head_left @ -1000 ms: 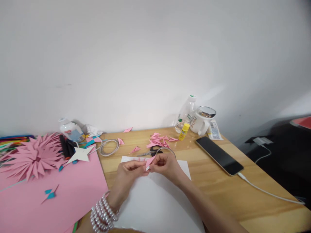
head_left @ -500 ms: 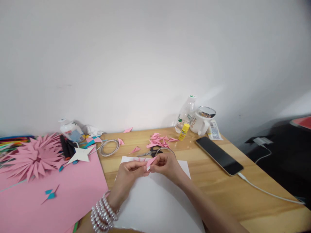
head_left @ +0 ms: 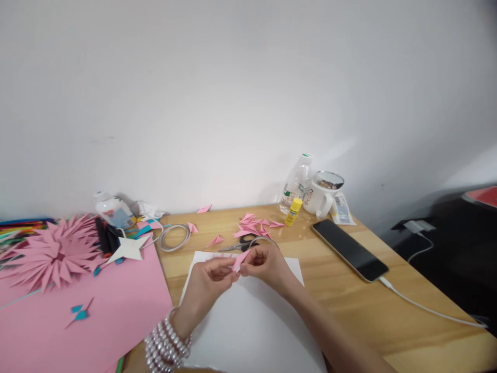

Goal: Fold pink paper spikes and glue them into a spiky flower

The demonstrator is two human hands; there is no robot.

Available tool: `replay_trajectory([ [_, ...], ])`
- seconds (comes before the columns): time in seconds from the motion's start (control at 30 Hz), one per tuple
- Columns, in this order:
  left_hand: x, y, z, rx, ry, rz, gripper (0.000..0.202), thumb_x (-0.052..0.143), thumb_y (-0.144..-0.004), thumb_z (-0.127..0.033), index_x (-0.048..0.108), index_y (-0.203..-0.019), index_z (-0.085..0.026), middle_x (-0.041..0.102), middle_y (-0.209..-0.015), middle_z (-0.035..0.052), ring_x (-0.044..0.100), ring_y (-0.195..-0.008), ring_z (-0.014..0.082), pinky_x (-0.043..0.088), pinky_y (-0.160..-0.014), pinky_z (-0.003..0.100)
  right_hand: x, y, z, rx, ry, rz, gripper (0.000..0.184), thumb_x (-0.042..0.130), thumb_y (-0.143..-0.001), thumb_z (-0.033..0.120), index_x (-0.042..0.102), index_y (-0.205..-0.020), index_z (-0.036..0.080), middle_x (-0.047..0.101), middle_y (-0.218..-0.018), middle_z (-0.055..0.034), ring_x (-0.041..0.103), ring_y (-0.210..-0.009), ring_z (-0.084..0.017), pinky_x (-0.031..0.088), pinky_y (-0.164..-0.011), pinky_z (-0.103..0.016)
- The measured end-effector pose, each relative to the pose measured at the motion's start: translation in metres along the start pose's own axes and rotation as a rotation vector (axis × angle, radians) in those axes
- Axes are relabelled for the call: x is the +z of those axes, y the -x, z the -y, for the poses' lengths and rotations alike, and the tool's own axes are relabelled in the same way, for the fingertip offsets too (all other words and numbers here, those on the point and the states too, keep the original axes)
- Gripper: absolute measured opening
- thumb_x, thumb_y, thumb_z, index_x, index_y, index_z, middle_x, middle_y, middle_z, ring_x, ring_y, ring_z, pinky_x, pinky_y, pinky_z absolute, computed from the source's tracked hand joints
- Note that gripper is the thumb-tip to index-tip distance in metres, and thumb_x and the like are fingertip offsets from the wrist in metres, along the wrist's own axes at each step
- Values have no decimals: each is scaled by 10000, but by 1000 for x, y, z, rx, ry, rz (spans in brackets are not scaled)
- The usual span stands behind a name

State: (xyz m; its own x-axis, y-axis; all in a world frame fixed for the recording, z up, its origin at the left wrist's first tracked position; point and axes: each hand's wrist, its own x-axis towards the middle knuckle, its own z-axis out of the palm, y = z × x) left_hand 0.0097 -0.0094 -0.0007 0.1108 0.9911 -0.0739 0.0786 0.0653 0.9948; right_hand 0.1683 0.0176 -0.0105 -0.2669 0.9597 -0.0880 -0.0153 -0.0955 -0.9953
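A small folded pink paper piece [head_left: 239, 260] stands between my two hands over a white sheet [head_left: 252, 321]. My right hand [head_left: 266, 264] pinches it from the right between thumb and fingers. From the left, the fingertips of my left hand [head_left: 212, 282] close on its other side, thumb below. Part of the piece is hidden by the fingers. Just behind my hands, scissors [head_left: 235, 247] with dark handles lie on the wooden table. A pile of similar pink paper pieces [head_left: 252, 226] is beyond them, and more pink points show at the sheet's far edge.
Left are a large spiky pink paper form [head_left: 58, 254], a cream paper star [head_left: 130, 247], pink sheets [head_left: 128, 311], a coiled cable [head_left: 174, 237] and a white bottle [head_left: 114, 210]. Right are a glue stick [head_left: 293, 212], a clear bottle [head_left: 297, 184], a mug [head_left: 320, 197] and a charging phone [head_left: 349, 248].
The pink piece has turned slightly, and the white patch at its lower end no longer shows. My left thumb and fingers have spread a little apart.
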Motion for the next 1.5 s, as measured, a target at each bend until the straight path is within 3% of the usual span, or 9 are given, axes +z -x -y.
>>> replay_trajectory([
  [0.17, 2, 0, 8, 58, -25, -50, 227, 670, -622, -229, 705, -829, -145, 700, -785, 69, 656, -667, 192, 546, -662, 300, 1, 0, -2, 2, 2, -27, 154, 683, -531, 206, 539, -507, 157, 618, -526, -2, 565, -483, -118, 407, -459, -208],
  [0.43, 5, 2, 3, 180, -147, -54, 203, 605, -639, -166, 695, -819, -135, 683, -832, 66, 654, -694, 182, 557, -640, 285, 6, -1, -8, -7, 31, -100, 212, 705, -506, 234, 505, -491, 162, 568, -496, 16, 505, -459, -101, 349, -430, -204],
  [0.63, 4, 4, 15, 312, -364, -123, 191, 554, -667, -139, 665, -823, -136, 697, -731, 46, 662, -645, 170, 559, -626, 267, 11, -2, -11, -3, 22, -111, 176, 683, -497, 208, 511, -502, 169, 571, -502, 11, 496, -449, -100, 362, -449, -218],
  [0.97, 4, 9, 27, 583, -737, -206, 248, 479, -744, -109, 563, -965, -184, 684, -806, 40, 653, -674, 147, 544, -627, 256, 14, 0, -12, 12, 39, -118, 154, 657, -500, 201, 508, -513, 165, 569, -505, 3, 487, -445, -99, 351, -448, -219],
  [1.17, 7, 13, 23, 443, -635, -171, 188, 464, -750, -126, 531, -912, -195, 667, -792, 30, 647, -663, 141, 536, -615, 252, 13, -1, -10, 39, 68, -112, 130, 641, -499, 177, 514, -523, 158, 546, -499, 12, 474, -452, -97, 343, -453, -218],
  [1.27, 6, 10, 16, 329, -488, -98, 164, 493, -734, -145, 544, -885, -183, 668, -808, 37, 650, -699, 149, 534, -651, 262, 11, -2, -10, 45, 59, -122, 142, 642, -490, 161, 500, -507, 159, 517, -484, 29, 454, -445, -84, 322, -441, -206],
  [1.37, 4, 4, 8, 137, -273, -34, 199, 565, -712, -220, 580, -900, -157, 685, -794, 54, 652, -718, 163, 527, -680, 269, 9, -3, -12, 38, 30, -116, 159, 657, -492, 164, 500, -513, 158, 502, -480, 42, 442, -438, -73, 311, -432, -196],
  [1.5, -1, -2, 5, -114, -65, -7, 214, 675, -621, -270, 629, -763, -117, 684, -627, 55, 642, -599, 166, 525, -583, 255, 8, -2, -14, 38, 9, -52, 170, 682, -501, 168, 521, -552, 150, 531, -490, 39, 456, -433, -70, 317, -425, -187],
])
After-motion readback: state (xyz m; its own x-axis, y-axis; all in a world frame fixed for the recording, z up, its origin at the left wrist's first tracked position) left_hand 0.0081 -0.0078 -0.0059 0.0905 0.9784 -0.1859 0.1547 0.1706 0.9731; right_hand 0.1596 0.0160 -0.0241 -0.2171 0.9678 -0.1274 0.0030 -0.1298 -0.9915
